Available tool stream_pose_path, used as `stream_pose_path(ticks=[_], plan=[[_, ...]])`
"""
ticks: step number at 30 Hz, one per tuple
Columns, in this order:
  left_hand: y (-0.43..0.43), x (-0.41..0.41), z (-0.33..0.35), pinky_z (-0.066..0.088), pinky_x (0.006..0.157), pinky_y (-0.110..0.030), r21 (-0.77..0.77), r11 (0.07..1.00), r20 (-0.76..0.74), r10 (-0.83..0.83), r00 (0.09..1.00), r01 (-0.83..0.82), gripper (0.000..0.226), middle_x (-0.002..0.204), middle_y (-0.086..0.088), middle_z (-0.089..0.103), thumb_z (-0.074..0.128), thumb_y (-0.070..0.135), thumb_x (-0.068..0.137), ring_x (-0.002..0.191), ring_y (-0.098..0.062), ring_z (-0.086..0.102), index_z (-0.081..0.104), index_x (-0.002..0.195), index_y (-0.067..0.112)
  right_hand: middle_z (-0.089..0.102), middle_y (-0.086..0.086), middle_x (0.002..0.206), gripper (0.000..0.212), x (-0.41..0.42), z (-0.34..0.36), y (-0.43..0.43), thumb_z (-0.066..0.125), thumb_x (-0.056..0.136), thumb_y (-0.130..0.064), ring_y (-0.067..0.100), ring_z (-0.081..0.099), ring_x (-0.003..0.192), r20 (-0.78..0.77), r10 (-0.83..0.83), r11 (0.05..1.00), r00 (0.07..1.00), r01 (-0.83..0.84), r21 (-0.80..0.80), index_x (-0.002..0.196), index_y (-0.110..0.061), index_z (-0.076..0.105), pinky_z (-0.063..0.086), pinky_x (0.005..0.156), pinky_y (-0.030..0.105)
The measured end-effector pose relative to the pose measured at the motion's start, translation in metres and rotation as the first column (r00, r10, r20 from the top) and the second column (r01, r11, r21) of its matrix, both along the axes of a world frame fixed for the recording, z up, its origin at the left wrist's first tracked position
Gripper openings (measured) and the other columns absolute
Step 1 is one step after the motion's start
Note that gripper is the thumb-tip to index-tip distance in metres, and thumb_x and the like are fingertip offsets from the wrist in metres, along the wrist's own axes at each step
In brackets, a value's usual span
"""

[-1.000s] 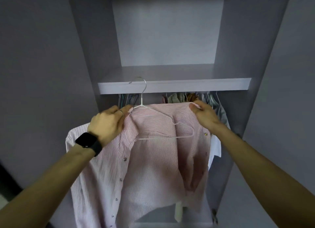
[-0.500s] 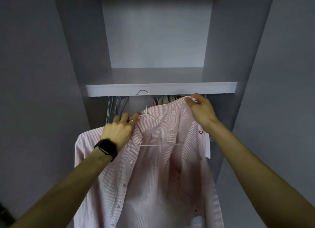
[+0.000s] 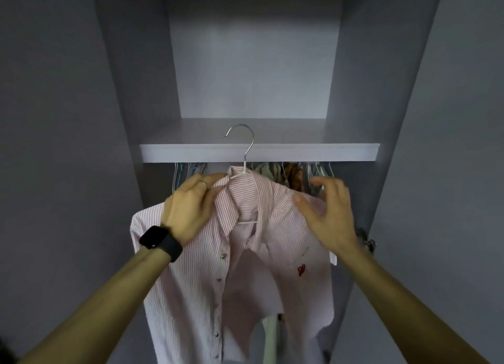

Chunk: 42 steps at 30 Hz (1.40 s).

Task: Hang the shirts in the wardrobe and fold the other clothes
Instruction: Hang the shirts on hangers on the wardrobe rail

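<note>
Pink-and-white striped cotton fills the middle of my feed: the shirt [image 3: 245, 254] hangs on a white wire hanger [image 3: 246, 156], held up just below the grey shelf [image 3: 259, 152] of the wardrobe. The hanger's metal hook rises in front of the shelf's front edge and is caught on nothing that I can see.

My left hand [image 3: 191, 208] grips the shirt at the collar, beside the hanger's neck and just under the shelf, with the fingers curled into the fabric. That wrist carries a black watch [image 3: 161, 242], and one finger wears a ring [image 3: 202, 183].

My right hand [image 3: 330, 213] sits over the shirt's other shoulder, also below the shelf, with the fingers spread and loosely bent, holding nothing. I cannot tell whether the thumb tip touches the cloth.

The shirt's front is open, with buttons running down one placket, and a small red heart [image 3: 300, 270] shows on the chest panel.

Directly beneath the shelf, behind the shirt, hanging clothes [image 3: 289, 173] in beige and brown crowd together, and bare hangers [image 3: 188, 170] cluster under the shelf's left end. A metal hinge [image 3: 366, 241] shows below the shelf's right end.
</note>
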State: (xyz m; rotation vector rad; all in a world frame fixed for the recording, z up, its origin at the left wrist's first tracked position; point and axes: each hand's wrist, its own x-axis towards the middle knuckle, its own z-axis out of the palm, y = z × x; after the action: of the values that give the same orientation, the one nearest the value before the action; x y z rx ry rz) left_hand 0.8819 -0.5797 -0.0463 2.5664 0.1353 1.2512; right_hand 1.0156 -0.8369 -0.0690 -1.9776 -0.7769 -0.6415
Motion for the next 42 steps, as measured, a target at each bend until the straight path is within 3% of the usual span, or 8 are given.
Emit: stream_pose_path(ticks=[3,6,10,14,19,23,31,42], plan=[[-0.002,-0.002,0.001,0.055,0.084,-0.035,-0.066,0.993,-0.008,-0.098,0.995,0.097,0.028,0.11,0.004,0.068,0.059,0.03,0.099,0.096,-0.015,0.065,0.067,0.126,0.026,0.054,-0.01,0.135,0.054,0.009,0.017,0.02,0.027,0.097,-0.071,0.014,0.046,0.126,0.022,0.129,0.889,0.991,-0.106,-0.445,0.139,-0.042,0.043,0.036,0.105,0.041],[-0.006,-0.012,0.004,0.047,0.082,-0.012,-0.226,0.961,0.007,-0.159,0.987,0.157,0.024,0.105,0.018,0.069,0.064,0.028,0.097,0.091,0.006,0.061,0.069,0.12,0.029,0.06,-0.006,0.079,0.049,0.01,0.016,0.038,0.022,0.101,-0.061,0.011,0.059,0.072,-0.093,0.278,0.887,0.956,-0.293,-0.358,0.103,-0.024,0.053,0.05,0.07,0.039],[-0.004,-0.038,0.013,0.044,0.088,-0.015,-0.533,0.819,-0.079,-0.297,0.952,0.212,0.029,0.104,0.016,0.069,0.067,0.039,0.089,0.097,0.004,0.059,0.065,0.118,0.037,0.054,-0.009,0.081,0.034,0.012,-0.002,0.046,0.028,0.106,-0.049,0.014,0.054,0.074,0.071,0.233,0.936,0.97,-0.204,-0.287,0.088,-0.026,0.045,0.053,0.077,0.044],[-0.012,-0.023,0.031,0.045,0.099,-0.028,-0.282,0.958,-0.284,-0.136,0.949,0.053,0.04,0.124,0.016,0.059,0.06,0.05,0.094,0.111,-0.002,0.056,0.062,0.128,0.027,0.057,-0.007,0.086,0.037,-0.015,-0.012,0.068,0.031,0.107,-0.044,0.016,0.055,0.077,0.115,0.26,0.931,0.959,-0.218,-0.293,0.093,-0.019,0.055,0.049,0.074,0.038],[-0.022,0.001,0.015,0.049,0.085,-0.042,-0.168,0.983,-0.079,-0.085,0.993,0.071,0.028,0.088,-0.003,0.066,0.047,0.023,0.103,0.083,-0.021,0.061,0.068,0.09,0.009,0.049,-0.011,0.066,0.034,-0.018,-0.021,0.076,0.036,0.107,-0.043,0.011,0.051,0.061,0.001,0.329,0.896,0.944,-0.311,-0.317,0.083,-0.024,0.05,0.046,0.057,0.039],[-0.016,-0.007,0.005,0.047,0.08,-0.034,0.032,0.99,-0.179,-0.133,0.975,0.141,0.028,0.082,0.007,0.069,0.044,0.029,0.102,0.08,-0.011,0.054,0.065,0.087,0.02,0.047,-0.008,0.06,0.036,-0.009,-0.017,0.065,0.042,0.107,-0.034,0.005,0.049,0.056,-0.173,0.344,0.899,0.923,-0.377,-0.223,0.078,-0.02,0.055,0.038,0.058,0.028],[-0.027,0.002,0.005,0.053,0.073,-0.039,-0.008,0.991,-0.173,-0.13,0.976,0.13,0.03,0.079,0.01,0.068,0.042,0.04,0.101,0.077,-0.016,0.064,0.066,0.098,0.022,0.057,-0.002,0.075,0.043,0.007,-0.001,0.071,0.04,0.104,-0.048,0.017,0.057,0.072,-0.277,0.23,0.837,0.933,-0.335,-0.433,0.079,-0.019,0.059,0.048,0.072,0.039],[0.002,0.003,-0.001,0.049,0.077,-0.041,-0.1,0.977,-0.141,0.171,0.975,-0.186,0.025,0.092,-0.008,0.075,0.046,0.037,0.103,0.089,-0.038,0.067,0.067,0.112,0.026,0.059,0.0,0.062,0.043,-0.014,-0.061,-0.001,0.059,0.099,-0.038,0.003,0.054,0.061,-0.584,0.329,0.892,0.742,-0.447,-0.065,0.066,-0.011,0.063,0.04,0.064,0.017]])
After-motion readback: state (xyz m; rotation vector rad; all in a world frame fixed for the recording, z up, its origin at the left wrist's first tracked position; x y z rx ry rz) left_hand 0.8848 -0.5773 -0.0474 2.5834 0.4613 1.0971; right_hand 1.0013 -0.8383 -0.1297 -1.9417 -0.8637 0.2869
